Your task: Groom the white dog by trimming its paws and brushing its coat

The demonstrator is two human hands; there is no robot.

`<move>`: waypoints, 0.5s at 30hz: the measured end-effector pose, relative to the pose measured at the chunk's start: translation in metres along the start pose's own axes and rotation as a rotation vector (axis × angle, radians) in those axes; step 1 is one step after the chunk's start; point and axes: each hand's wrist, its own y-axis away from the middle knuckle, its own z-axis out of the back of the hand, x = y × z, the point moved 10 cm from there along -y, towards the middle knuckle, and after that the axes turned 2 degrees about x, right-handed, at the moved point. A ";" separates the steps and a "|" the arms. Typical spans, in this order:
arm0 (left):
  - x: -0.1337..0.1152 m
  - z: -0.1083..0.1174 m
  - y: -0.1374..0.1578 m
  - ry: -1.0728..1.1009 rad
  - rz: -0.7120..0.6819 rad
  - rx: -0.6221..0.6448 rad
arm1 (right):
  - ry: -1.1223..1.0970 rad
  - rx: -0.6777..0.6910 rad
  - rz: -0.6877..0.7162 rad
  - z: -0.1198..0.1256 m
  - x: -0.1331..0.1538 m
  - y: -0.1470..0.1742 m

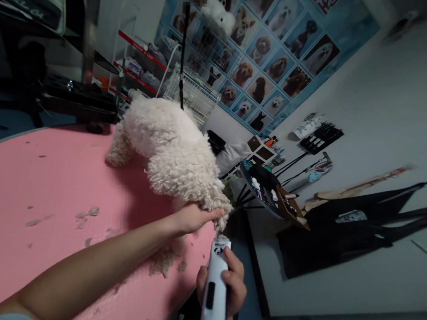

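Observation:
A white curly-coated dog (184, 152) stands on the pink grooming table (64, 176), its rear end toward me. My left hand (195, 217) is closed around one of its hind legs near the paw, thumb lying along the fur. Just below that paw, my right hand (234, 282) grips a white hair clipper (216, 291), pointed upward. The clipper's blade end is at the fur of the paw; whether it touches is hard to make out. A black strap (182, 61) runs down to the dog's body from above.
Clumps of cut fur (164, 262) lie on the table near its edge. To the right stands a round tool tray (263, 190) with small items. Black aprons (344, 218) hang on the wall. A wire cage (193, 92) and a rack (141, 67) stand behind the dog.

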 end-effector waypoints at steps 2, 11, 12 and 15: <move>0.000 -0.001 0.000 -0.010 -0.013 0.013 | 0.070 0.049 0.178 -0.005 0.010 -0.005; -0.002 0.001 -0.001 0.004 -0.061 -0.006 | 0.154 0.164 0.352 -0.018 0.014 -0.022; -0.002 0.002 -0.002 0.000 -0.059 -0.011 | 0.134 0.187 0.335 -0.020 0.011 -0.023; 0.001 0.007 -0.004 -0.061 -0.044 -0.020 | 0.050 0.289 0.248 -0.024 0.000 -0.033</move>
